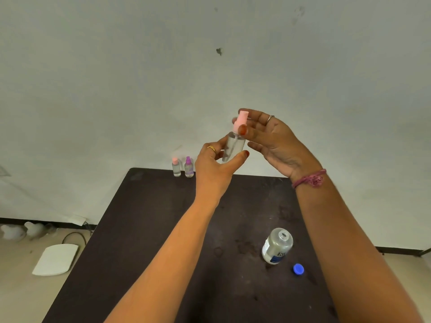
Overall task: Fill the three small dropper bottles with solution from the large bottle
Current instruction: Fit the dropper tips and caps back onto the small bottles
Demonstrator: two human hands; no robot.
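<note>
Head view: dark counter [163,229] carries the uncapped large bottle [277,247], holding clear liquid, beside its blue cap [298,269]. Two capped small bottles [183,167] stand at the far edge. Left hand [214,166] fingers grip a third clear-filled bottle [233,145] in the air; right hand [277,141] fingers pinch its pink cap [241,120].

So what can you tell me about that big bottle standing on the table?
The big bottle is clear, see-through plastic by the look of it, with a white and blue label low on its side. It stands upright on the dark table, near its right side, with its neck open. Its blue cap lies on the table just beside it, apart from it. How much liquid is inside cannot be told. Neither hand touches it.
</note>
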